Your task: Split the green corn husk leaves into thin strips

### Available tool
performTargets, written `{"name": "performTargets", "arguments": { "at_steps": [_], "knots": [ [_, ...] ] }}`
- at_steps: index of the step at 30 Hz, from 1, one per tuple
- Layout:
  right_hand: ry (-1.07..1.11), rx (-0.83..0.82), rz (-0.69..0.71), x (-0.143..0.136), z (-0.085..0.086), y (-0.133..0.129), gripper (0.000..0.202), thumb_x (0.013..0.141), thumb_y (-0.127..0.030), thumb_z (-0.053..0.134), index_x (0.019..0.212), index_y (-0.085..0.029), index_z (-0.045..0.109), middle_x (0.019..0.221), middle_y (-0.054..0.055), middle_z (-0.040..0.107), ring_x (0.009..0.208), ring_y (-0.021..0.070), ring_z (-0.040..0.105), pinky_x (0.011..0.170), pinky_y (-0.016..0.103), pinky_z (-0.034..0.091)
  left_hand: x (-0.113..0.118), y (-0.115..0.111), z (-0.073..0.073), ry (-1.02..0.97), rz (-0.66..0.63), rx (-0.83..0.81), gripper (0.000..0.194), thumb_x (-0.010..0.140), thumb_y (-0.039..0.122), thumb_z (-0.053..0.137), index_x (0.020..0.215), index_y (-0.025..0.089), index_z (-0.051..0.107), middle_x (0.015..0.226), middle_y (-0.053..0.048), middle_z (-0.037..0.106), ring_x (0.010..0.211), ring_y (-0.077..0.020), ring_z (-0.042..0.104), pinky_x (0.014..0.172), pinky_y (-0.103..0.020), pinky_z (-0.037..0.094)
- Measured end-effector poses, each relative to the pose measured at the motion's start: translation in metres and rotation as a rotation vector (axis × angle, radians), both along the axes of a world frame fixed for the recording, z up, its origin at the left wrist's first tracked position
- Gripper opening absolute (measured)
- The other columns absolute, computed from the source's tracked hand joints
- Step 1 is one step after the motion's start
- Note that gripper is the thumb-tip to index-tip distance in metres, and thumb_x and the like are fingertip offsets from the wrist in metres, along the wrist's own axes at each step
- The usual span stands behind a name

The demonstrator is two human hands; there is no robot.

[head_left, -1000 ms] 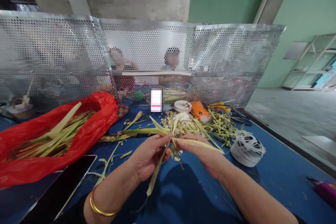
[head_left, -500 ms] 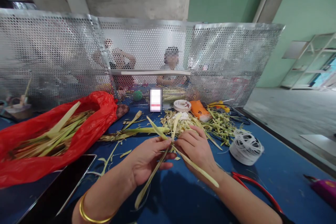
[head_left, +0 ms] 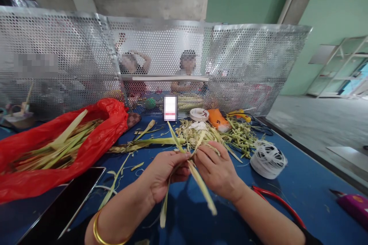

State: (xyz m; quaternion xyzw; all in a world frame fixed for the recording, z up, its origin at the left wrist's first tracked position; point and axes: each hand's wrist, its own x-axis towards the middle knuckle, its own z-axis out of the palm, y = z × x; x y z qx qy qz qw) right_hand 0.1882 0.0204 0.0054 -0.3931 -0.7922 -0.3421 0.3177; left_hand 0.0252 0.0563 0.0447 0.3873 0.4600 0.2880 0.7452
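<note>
Pale yellow-green dried leaf strips (head_left: 202,187), like corn husk, cross between my two hands above the blue table. My left hand (head_left: 171,168) is closed, thumb and fingers pinching the strips where they meet. Close beside it, my right hand (head_left: 214,164) is closed on the same strips, its fingertips at the crossing. One strip points up and away from the crossing, and two hang down toward me. The exact join is hidden behind the fingers. A heap of shredded strips (head_left: 189,132) lies just beyond my hands.
A red plastic bag (head_left: 115,118) of leaves lies left, near a dark tablet (head_left: 66,203). To the right are a white string roll (head_left: 268,160), red-handled tool (head_left: 281,203) and purple object (head_left: 352,203). A perforated metal screen (head_left: 161,46) stands behind; people sit beyond it.
My left fingers have curled in around the strips. The hanging strips have swung closer together, and my right hand has turned slightly at the crossing. Behind the screen, a person has shifted posture.
</note>
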Motion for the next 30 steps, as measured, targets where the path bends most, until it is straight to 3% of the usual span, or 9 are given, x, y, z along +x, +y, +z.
{"name": "performTargets", "arguments": {
  "at_steps": [4, 9, 11, 14, 19, 22, 30],
  "knots": [
    [0.204, -0.260, 0.035, 0.002, 0.004, 0.006, 0.017, 0.088, -0.014, 0.051, 0.083, -0.017, 0.067, 0.081, 0.005, 0.068, 0.083, 0.0184, 0.060, 0.091, 0.038, 0.037, 0.000, -0.001, 0.002, -0.005, -0.015, 0.026, 0.012, 0.075, 0.021, 0.070, 0.078, 0.010, 0.068, 0.070, -0.005, 0.070, 0.051, -0.0071, 0.061, 0.050, -0.016, 0.049],
    [0.944, -0.958, 0.387, 0.003, 0.015, 0.010, 0.017, 0.081, -0.023, 0.057, 0.091, -0.019, 0.070, 0.091, 0.005, 0.070, 0.090, 0.0202, 0.061, 0.082, 0.034, 0.044, 0.001, 0.001, 0.000, 0.038, -0.037, 0.074, 0.013, 0.076, 0.021, 0.069, 0.083, 0.010, 0.068, 0.078, -0.007, 0.072, 0.055, -0.0077, 0.063, 0.048, -0.015, 0.047],
    [1.216, -1.090, 0.428, 0.001, 0.016, 0.010, 0.017, 0.078, -0.030, 0.061, 0.084, -0.017, 0.070, 0.084, 0.004, 0.070, 0.084, 0.0195, 0.062, 0.078, 0.032, 0.046, 0.002, 0.000, -0.002, 0.067, -0.065, 0.103, 0.016, 0.076, 0.025, 0.069, 0.081, 0.010, 0.068, 0.077, -0.007, 0.072, 0.055, -0.0086, 0.063, 0.048, -0.016, 0.046],
    [1.397, -1.047, 0.361, -0.005, 0.011, 0.009, 0.020, 0.071, -0.035, 0.069, 0.065, -0.016, 0.065, 0.066, 0.001, 0.064, 0.065, 0.0155, 0.056, 0.067, 0.029, 0.044, 0.004, -0.001, -0.004, 0.084, -0.114, 0.141, 0.019, 0.072, 0.029, 0.072, 0.079, 0.011, 0.068, 0.075, -0.006, 0.072, 0.056, -0.0102, 0.064, 0.050, -0.018, 0.047],
    [1.402, -0.949, 0.242, -0.012, -0.001, 0.010, 0.019, 0.070, -0.031, 0.066, 0.059, -0.016, 0.061, 0.058, 0.000, 0.059, 0.058, 0.0137, 0.050, 0.059, 0.027, 0.040, 0.004, 0.000, -0.008, 0.176, -0.173, 0.201, 0.015, 0.064, 0.023, 0.074, 0.071, 0.011, 0.067, 0.065, -0.005, 0.070, 0.051, -0.0108, 0.061, 0.052, -0.021, 0.047],
    [1.398, -0.980, 0.204, -0.011, -0.001, 0.010, 0.025, 0.070, -0.033, 0.066, 0.054, -0.017, 0.055, 0.053, -0.002, 0.054, 0.054, 0.0123, 0.045, 0.055, 0.026, 0.036, 0.002, 0.001, -0.007, 0.211, -0.242, 0.211, 0.017, 0.063, 0.025, 0.075, 0.067, 0.010, 0.067, 0.065, -0.006, 0.071, 0.051, -0.0106, 0.060, 0.055, -0.022, 0.048],
    [1.465, -1.076, 0.339, -0.003, 0.011, 0.009, 0.032, 0.077, -0.041, 0.063, 0.059, -0.015, 0.065, 0.063, 0.002, 0.064, 0.067, 0.0150, 0.055, 0.073, 0.029, 0.041, -0.002, 0.005, -0.002, 0.147, -0.228, 0.143, 0.026, 0.078, 0.036, 0.064, 0.082, 0.011, 0.071, 0.079, -0.011, 0.075, 0.060, -0.0134, 0.067, 0.056, -0.022, 0.049]
  ]
}}
